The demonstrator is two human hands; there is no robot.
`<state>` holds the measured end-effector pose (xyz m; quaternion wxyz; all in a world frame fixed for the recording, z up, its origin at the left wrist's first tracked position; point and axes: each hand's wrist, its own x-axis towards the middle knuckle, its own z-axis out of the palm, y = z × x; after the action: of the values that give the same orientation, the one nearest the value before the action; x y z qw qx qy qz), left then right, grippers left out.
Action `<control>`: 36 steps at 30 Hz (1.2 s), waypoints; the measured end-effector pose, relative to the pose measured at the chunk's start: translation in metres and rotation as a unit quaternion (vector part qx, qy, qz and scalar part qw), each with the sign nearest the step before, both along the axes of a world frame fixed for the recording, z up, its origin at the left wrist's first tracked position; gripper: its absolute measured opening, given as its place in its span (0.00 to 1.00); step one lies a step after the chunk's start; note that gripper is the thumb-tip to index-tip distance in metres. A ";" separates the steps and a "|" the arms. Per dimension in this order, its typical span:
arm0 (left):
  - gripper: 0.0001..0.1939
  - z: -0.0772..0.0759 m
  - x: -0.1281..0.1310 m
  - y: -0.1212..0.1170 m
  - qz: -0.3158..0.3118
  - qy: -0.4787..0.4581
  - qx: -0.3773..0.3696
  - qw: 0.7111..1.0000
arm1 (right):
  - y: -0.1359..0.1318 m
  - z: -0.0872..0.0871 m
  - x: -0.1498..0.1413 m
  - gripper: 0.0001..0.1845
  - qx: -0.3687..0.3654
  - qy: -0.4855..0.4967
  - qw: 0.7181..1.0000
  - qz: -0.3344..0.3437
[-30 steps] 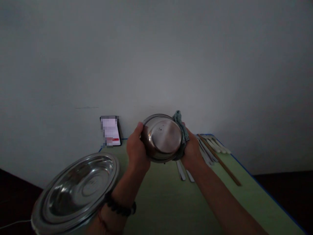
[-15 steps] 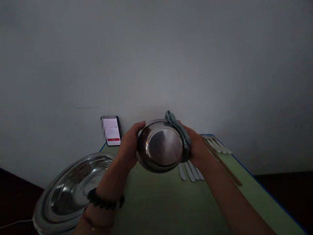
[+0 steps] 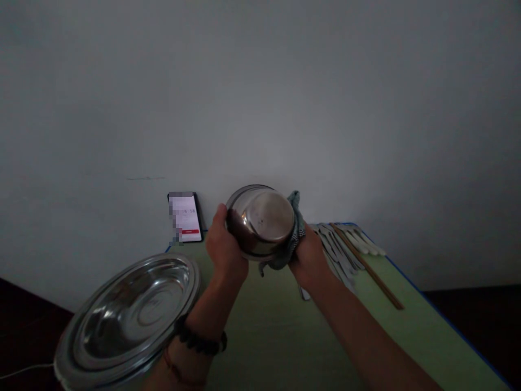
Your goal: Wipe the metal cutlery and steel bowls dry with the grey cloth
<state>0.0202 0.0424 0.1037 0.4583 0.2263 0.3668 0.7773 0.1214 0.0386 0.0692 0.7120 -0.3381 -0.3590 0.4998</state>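
Observation:
I hold a small steel bowl up over the green table, its underside turned toward me. My left hand grips the bowl's left rim, fingers curled around it. My right hand is closed on a teal cloth pressed against the bowl's right side and lower edge. A dark bead bracelet sits on my left wrist.
A large steel basin rests at the table's near left corner. A phone leans against the wall. Several pieces of cutlery and a pair of wooden chopsticks lie at the far right, near the blue table edge.
The bowl has tipped and swung slightly left and up, and the cloth has slid from its top right edge down around its right and lower side.

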 end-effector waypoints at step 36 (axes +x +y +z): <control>0.13 0.019 0.008 -0.031 -0.266 0.114 0.045 0.956 | 0.000 0.024 0.040 0.17 0.123 -0.290 0.943 -0.106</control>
<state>0.0285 0.0113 0.1225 0.5928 0.4236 0.3077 0.6119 0.1618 0.0386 0.0935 0.6619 -0.4146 -0.5707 0.2535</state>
